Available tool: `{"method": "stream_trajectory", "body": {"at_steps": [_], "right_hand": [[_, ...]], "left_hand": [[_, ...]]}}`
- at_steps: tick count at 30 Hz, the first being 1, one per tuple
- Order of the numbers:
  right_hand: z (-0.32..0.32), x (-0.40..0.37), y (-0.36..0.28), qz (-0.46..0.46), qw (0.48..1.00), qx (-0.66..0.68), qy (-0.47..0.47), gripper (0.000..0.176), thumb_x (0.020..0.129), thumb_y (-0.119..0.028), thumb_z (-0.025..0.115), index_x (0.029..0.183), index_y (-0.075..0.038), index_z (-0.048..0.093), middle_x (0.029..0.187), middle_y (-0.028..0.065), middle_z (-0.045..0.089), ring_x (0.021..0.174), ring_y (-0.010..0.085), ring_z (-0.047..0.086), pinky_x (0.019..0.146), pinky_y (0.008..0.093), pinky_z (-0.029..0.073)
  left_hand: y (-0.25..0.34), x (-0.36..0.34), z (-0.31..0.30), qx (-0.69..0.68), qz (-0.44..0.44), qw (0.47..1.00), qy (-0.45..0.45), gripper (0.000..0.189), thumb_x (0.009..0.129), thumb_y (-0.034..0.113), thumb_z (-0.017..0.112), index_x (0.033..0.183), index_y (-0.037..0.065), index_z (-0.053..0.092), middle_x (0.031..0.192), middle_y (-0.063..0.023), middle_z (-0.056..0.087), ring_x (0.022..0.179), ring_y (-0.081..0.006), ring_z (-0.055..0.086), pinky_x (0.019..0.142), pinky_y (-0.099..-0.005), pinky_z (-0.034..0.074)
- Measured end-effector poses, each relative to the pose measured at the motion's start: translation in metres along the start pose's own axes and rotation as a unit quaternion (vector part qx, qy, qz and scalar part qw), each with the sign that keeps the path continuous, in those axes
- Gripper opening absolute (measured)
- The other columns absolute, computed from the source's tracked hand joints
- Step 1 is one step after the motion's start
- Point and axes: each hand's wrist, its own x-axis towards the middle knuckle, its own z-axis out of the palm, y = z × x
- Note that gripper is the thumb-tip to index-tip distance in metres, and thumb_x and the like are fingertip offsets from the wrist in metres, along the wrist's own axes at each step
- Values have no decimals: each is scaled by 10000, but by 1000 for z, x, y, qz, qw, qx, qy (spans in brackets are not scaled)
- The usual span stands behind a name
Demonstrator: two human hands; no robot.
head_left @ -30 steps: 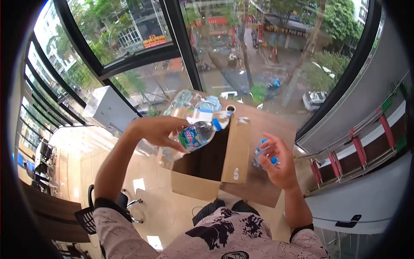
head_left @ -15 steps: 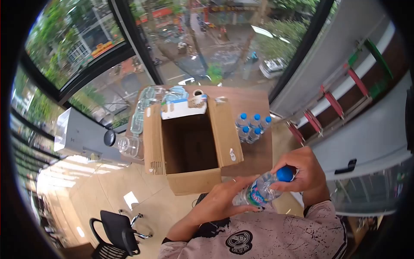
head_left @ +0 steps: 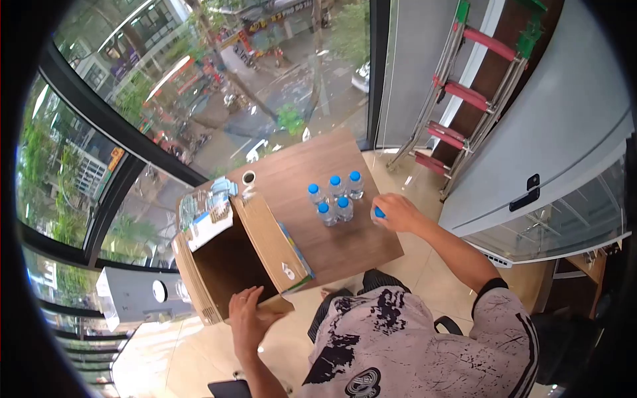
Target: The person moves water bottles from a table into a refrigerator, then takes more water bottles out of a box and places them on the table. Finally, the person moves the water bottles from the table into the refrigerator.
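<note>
My right hand [head_left: 398,213] is closed round the top of a water bottle, with its blue cap [head_left: 379,212] showing between the fingers at the table's right edge. The rest of that bottle is mostly hidden. Just left of it, several clear water bottles [head_left: 344,209] with blue caps stand in a group on the wooden table [head_left: 358,249]. My left hand [head_left: 247,318] is empty, thumb apart from the fingers, over the near edge of an open cardboard box [head_left: 269,239]. The inside of the box is dark.
A roll of tape [head_left: 249,177] and clear plastic containers [head_left: 194,207] lie behind the box. A folded ladder [head_left: 464,96] leans by the grey cabinet [head_left: 564,126] on the right. Large windows [head_left: 265,79] stand beyond the table. A white machine [head_left: 136,298] is at left.
My hands have come apart. The right hand has carried the bottle over to the group on the table, while the left has let go and moved to the box. The view has turned right.
</note>
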Motion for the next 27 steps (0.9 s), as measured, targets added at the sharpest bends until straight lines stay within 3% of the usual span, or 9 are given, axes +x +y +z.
{"method": "stream_trajectory", "body": {"at_steps": [2, 3, 9, 15, 18, 23, 24, 25, 27], "right_hand": [[19, 8, 19, -7, 1000, 0, -5, 259, 766, -216, 676, 902, -50, 530, 884, 132, 594, 860, 339, 579, 754, 425, 465], [24, 14, 27, -2, 1000, 8, 8, 274, 761, -220, 686, 907, -50, 528, 889, 139, 592, 866, 343, 578, 757, 429, 465], [58, 42, 59, 18, 999, 39, -19, 309, 738, -214, 721, 924, -60, 527, 897, 145, 594, 861, 351, 575, 728, 425, 470], [65, 53, 62, -41, 998, 40, -1, 353, 708, -196, 756, 939, -49, 533, 852, 154, 604, 826, 362, 588, 708, 426, 467], [63, 51, 58, 41, 997, 57, -30, 523, 659, -236, 797, 1061, -46, 523, 1009, 175, 613, 950, 366, 584, 780, 417, 471], [36, 36, 28, 198, 978, -36, -53, 910, 636, -374, 808, 1337, -7, 359, 1256, 244, 502, 1122, 395, 519, 920, 431, 429], [36, 25, 24, 180, 978, -106, 0, 819, 630, -351, 814, 1249, 1, 410, 1155, 235, 556, 1050, 402, 552, 878, 430, 447], [37, 19, 15, 163, 970, -171, 56, 728, 625, -327, 820, 1161, 9, 461, 1055, 227, 610, 979, 409, 585, 836, 428, 466], [9, 20, -30, 217, 969, -117, -18, 592, 647, -360, 799, 1028, 9, 537, 981, 230, 628, 926, 390, 607, 798, 423, 474]], "left_hand": [[5, 3, -6, -16, -61, 995, -78, 517, 555, 213, 830, 1013, 55, 649, 976, -104, 647, 963, -295, 573, 921, -424, 396], [12, 7, -6, -8, -72, 995, -76, 342, 615, 140, 782, 936, 71, 687, 869, -98, 671, 861, -281, 612, 832, -393, 451], [9, 5, -5, 18, -73, 994, -74, 128, 697, 100, 695, 823, 85, 713, 751, -84, 671, 720, -264, 632, 643, -375, 502], [32, -37, -15, 19, -64, 993, -102, 147, 735, 107, 604, 848, 131, 694, 765, -51, 664, 742, -228, 637, 641, -363, 508], [41, -71, -21, 19, -44, 992, -121, 190, 731, 103, 569, 886, 145, 671, 799, -44, 655, 780, -234, 635, 655, -355, 515], [70, -136, -57, -22, -151, 979, -138, 265, 693, 84, 586, 924, 161, 688, 825, -37, 666, 779, -232, 633, 656, -352, 518], [70, -151, -63, -37, -184, 972, -140, 257, 707, 101, 584, 940, 159, 678, 841, -29, 665, 803, -228, 635, 665, -348, 524], [66, -174, -60, -59, -181, 981, -33, 283, 669, 96, 617, 930, 169, 700, 851, -21, 677, 769, -213, 634, 650, -335, 524], [60, -221, -61, -57, -241, 969, 11, 284, 641, 89, 636, 902, 172, 712, 837, -15, 680, 751, -205, 633, 640, -328, 523]]}}
